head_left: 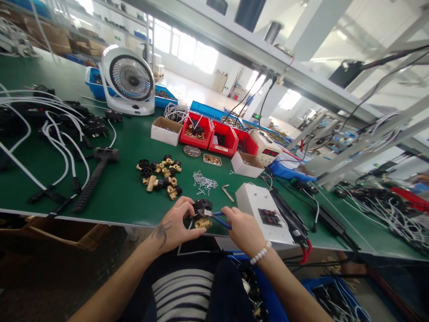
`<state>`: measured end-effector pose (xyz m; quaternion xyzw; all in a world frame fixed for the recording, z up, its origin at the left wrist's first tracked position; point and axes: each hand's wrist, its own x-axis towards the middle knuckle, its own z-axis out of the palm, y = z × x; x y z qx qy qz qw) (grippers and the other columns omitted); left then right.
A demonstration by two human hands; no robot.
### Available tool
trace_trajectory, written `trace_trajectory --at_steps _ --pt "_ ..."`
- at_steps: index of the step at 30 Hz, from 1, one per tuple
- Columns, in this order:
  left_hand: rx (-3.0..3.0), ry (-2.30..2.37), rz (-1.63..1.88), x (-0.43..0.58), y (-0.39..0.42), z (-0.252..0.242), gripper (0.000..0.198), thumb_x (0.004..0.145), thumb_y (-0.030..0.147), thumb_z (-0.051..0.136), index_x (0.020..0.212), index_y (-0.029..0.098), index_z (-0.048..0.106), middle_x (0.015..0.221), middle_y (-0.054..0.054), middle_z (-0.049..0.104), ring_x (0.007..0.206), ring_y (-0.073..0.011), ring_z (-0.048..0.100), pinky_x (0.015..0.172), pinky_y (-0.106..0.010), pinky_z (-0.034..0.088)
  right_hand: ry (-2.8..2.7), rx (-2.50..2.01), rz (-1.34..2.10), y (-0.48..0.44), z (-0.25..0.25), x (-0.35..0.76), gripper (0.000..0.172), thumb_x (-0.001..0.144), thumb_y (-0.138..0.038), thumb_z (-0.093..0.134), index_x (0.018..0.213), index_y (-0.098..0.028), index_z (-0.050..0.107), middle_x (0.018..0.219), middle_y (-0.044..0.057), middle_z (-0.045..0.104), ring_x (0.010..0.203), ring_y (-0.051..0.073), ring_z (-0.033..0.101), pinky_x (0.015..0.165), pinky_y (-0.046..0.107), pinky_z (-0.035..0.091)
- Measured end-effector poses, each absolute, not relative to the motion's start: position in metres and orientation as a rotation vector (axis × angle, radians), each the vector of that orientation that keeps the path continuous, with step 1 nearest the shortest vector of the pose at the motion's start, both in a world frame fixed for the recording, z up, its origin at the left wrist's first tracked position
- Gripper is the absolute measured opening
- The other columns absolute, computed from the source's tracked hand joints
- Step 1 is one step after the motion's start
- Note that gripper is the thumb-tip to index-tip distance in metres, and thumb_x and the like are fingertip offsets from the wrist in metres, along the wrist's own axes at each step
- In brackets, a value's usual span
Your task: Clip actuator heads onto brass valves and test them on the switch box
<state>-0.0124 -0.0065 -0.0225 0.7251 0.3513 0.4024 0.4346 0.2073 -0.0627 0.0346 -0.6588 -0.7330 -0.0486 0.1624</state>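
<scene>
At the front edge of the green table, my left hand (pixel 179 221) is closed around a brass valve fitting (pixel 202 224) with a black plastic part (pixel 202 205) above it. My right hand (pixel 241 226) grips pliers (pixel 221 219) with blue handles, their jaws against the part between the brass and the black plastic. Whether the jaws hold a small pin there is too small to tell. Beyond my hands lie several brass fittings with black caps (pixel 161 174), a heap of small metal clips (pixel 204 180) and a hex key (pixel 227 192).
A hammer (pixel 97 176) and white cables (pixel 63 143) lie to the left, a white fan (pixel 129 78) behind them. Red bins (pixel 223 138) and white boxes (pixel 166 131) line the back. A metal switch box (pixel 264 213) stands right of my right hand.
</scene>
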Motion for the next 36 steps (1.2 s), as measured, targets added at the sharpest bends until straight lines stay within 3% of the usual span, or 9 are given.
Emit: trace_trajectory --at_steps 2,7,12,17,23,28,33,36 --pt "1.805 0.875 1.001 -0.012 -0.007 -0.022 0.031 0.067 0.028 0.079 0.077 0.022 0.050 0.109 -0.006 0.057 0.102 -0.0223 0.062 0.081 -0.035 0.059 -2.116 -1.859 -0.133 -0.061 0.035 0.208 0.029 0.073 -0.003 0.054 0.091 -0.022 0.066 0.074 0.002 0.062 0.061 0.017 0.057 0.057 0.026 0.038" --pt "1.799 0.878 0.984 -0.012 -0.006 -0.024 0.032 0.067 0.029 0.079 0.078 0.022 0.050 0.111 -0.006 0.057 0.104 -0.0226 0.062 0.084 -0.035 0.058 -1.959 -1.869 -0.209 -0.062 0.035 0.211 0.029 0.091 -0.010 0.039 0.109 -0.019 0.059 0.090 0.007 0.065 0.072 0.018 0.060 0.066 0.028 0.045" --pt "1.798 0.880 0.972 -0.013 -0.006 -0.022 0.032 0.067 0.029 0.078 0.078 0.022 0.049 0.112 -0.007 0.055 0.106 -0.0237 0.061 0.084 -0.036 0.057 -2.096 -1.829 -0.140 -0.063 0.030 0.209 0.027 0.076 -0.003 0.050 0.091 -0.021 0.064 0.075 0.002 0.062 0.062 0.017 0.058 0.057 0.026 0.041" --pt "1.792 0.870 0.962 -0.014 -0.006 -0.020 0.031 0.068 0.030 0.077 0.078 0.022 0.048 0.111 -0.007 0.056 0.103 -0.0222 0.061 0.083 -0.035 0.057 -1.957 -1.840 -0.199 -0.065 0.028 0.212 0.027 0.093 -0.009 0.037 0.107 -0.016 0.060 0.089 0.007 0.064 0.076 0.017 0.062 0.071 0.026 0.048" --pt "1.800 0.876 0.950 -0.013 -0.007 -0.019 0.031 0.067 0.031 0.077 0.077 0.022 0.049 0.111 -0.008 0.056 0.105 -0.0251 0.061 0.084 -0.039 0.056 -2.113 -1.810 -0.138 -0.063 0.025 0.209 0.029 0.077 -0.002 0.051 0.093 -0.021 0.066 0.074 0.001 0.061 0.062 0.015 0.056 0.057 0.024 0.040" --pt "1.788 0.875 0.955 -0.013 -0.007 -0.018 0.029 0.069 0.031 0.074 0.078 0.022 0.048 0.111 -0.008 0.056 0.106 -0.0242 0.061 0.083 -0.037 0.057 -2.008 -1.830 -0.173 -0.061 0.030 0.209 0.030 0.091 -0.008 0.040 0.110 -0.016 0.062 0.090 0.007 0.063 0.079 0.018 0.062 0.071 0.026 0.047" --pt "1.794 0.874 0.960 -0.013 -0.007 -0.018 0.030 0.067 0.031 0.075 0.077 0.022 0.049 0.111 -0.009 0.056 0.106 -0.0245 0.060 0.085 -0.038 0.058 -2.116 -1.839 -0.102 -0.060 0.029 0.209 0.029 0.073 -0.001 0.053 0.090 -0.021 0.066 0.074 0.002 0.061 0.061 0.016 0.056 0.057 0.025 0.039" --pt "1.793 0.876 0.969 -0.013 -0.008 -0.018 0.029 0.068 0.031 0.075 0.077 0.022 0.049 0.110 -0.008 0.056 0.104 -0.0239 0.061 0.083 -0.038 0.058 -2.043 -1.860 -0.101 -0.059 0.033 0.209 0.029 0.085 -0.006 0.047 0.105 -0.020 0.064 0.086 0.005 0.065 0.072 0.017 0.061 0.066 0.025 0.044"
